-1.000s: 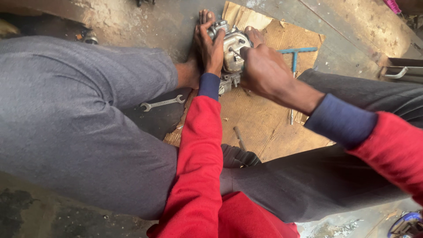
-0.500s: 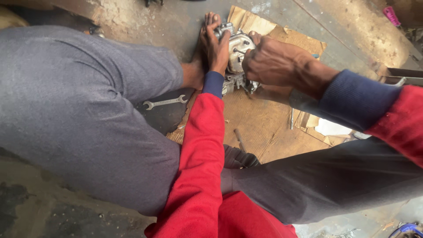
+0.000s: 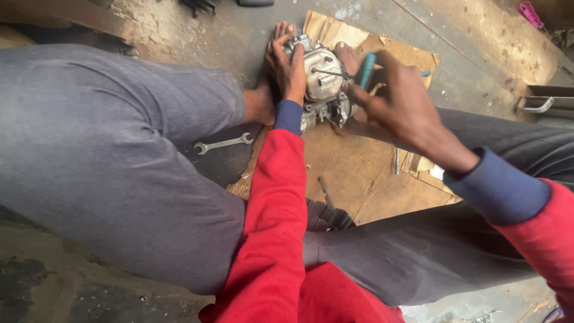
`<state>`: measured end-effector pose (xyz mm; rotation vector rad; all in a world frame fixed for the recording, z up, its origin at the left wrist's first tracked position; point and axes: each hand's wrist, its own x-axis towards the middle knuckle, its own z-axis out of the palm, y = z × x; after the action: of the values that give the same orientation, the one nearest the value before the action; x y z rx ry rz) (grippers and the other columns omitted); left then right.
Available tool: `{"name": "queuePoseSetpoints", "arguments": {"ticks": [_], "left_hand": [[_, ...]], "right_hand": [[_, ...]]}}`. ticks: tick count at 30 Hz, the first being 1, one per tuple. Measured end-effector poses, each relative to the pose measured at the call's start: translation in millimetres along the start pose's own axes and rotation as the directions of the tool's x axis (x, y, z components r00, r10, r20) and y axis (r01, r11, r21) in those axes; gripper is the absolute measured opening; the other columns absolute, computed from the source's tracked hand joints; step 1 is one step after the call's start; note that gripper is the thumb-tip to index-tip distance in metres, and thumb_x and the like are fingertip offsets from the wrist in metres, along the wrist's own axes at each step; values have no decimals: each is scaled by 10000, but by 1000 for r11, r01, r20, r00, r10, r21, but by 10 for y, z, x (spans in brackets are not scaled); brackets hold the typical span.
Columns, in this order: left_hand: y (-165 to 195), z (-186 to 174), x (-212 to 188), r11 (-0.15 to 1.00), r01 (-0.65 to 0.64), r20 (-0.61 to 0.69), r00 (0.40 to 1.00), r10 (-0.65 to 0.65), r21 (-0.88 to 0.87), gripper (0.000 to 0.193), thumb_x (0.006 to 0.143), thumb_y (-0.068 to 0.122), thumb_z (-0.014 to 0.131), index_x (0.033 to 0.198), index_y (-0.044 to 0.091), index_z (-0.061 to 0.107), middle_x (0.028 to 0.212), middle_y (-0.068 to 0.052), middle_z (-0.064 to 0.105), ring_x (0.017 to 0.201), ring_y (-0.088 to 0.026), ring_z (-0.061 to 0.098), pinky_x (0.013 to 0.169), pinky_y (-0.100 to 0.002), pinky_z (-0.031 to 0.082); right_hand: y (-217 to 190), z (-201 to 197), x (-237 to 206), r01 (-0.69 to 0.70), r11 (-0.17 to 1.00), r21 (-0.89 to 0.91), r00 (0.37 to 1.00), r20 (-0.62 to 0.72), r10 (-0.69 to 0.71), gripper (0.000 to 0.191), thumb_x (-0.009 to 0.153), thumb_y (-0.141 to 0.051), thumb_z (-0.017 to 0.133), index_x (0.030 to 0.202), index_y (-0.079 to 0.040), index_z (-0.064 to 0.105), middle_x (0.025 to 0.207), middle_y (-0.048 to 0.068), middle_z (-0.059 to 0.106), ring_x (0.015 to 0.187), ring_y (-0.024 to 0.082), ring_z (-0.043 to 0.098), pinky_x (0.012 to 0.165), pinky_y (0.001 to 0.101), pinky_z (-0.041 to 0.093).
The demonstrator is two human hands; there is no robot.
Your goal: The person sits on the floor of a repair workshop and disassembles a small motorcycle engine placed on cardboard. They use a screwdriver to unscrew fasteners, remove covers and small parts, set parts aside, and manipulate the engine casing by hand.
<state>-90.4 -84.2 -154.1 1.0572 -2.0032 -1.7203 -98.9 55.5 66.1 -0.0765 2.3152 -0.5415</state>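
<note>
A small grey metal engine part [image 3: 324, 76] sits on a sheet of brown cardboard [image 3: 365, 173] on the floor, wedged between my bare feet. My left hand [image 3: 288, 64] presses on its left side and holds it steady. My right hand [image 3: 399, 106] is just right of the part, closed around a tool with a teal handle [image 3: 366, 70]; the tool's thin shaft points at the top of the part. Both arms wear red sleeves with dark blue cuffs.
A silver open-ended spanner [image 3: 222, 143] lies on the floor by my left leg. A thin metal rod [image 3: 326, 191] and another slim tool [image 3: 396, 160] lie on the cardboard. A metal tray [image 3: 547, 103] stands at the right edge, a pink object [image 3: 529, 12] at top right.
My right hand has pulled back to the right off the part and now shows the teal-handled tool. My left hand has stayed on the part.
</note>
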Motion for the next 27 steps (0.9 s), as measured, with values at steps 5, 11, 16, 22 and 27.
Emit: {"name": "queuePoseSetpoints", "arguments": {"ticks": [5, 11, 16, 22, 27], "left_hand": [[-38, 53, -71, 999, -27, -4, 1000, 27, -32, 363, 935, 227, 691, 1253, 98, 575, 1445, -204, 501, 1390, -373, 426, 1186, -467, 324], [385, 12, -171, 866, -476, 190, 874, 447, 152, 283, 818, -49, 631, 1068, 67, 697, 1193, -142, 677, 1283, -362, 557, 1208, -466, 343], [801, -319, -222, 911, -411, 685, 659, 311, -19, 359, 766, -85, 613, 1060, 58, 759, 1101, -115, 750, 1156, -313, 691, 1059, -394, 486], [886, -337, -439, 903, -418, 647, 663, 376, -96, 300, 772, 33, 823, 1052, -2, 723, 1113, -152, 745, 1135, -285, 679, 1029, -361, 495], [817, -285, -450, 835, -551, 632, 652, 418, 17, 216, 782, 14, 812, 995, 47, 824, 979, -111, 804, 940, -279, 728, 919, -375, 524]], "right_hand": [[-51, -19, -8, 597, 135, -791, 641, 370, -673, 219, 762, -172, 716, 977, -138, 693, 1256, 107, 614, 1180, 317, 609, 1028, 422, 515], [68, -237, 48, 771, 211, -600, 447, 275, -851, 495, 721, -214, 761, 1161, 7, 710, 1449, 202, 482, 1298, 386, 529, 1151, 471, 426], [220, -365, -113, 716, 615, -329, 669, 76, -739, 639, 799, -37, 736, 1390, 127, 553, 1475, 292, 431, 970, 397, 658, 889, 491, 545], [291, -313, -229, 533, 691, -488, 763, -76, -642, 561, 852, -69, 760, 1386, 20, 610, 1203, 158, 617, 931, 345, 642, 768, 484, 525], [307, -276, -179, 752, 396, -527, 474, 15, -880, 222, 763, -45, 766, 979, -84, 799, 1154, 142, 630, 1058, 328, 598, 884, 434, 525]]}}
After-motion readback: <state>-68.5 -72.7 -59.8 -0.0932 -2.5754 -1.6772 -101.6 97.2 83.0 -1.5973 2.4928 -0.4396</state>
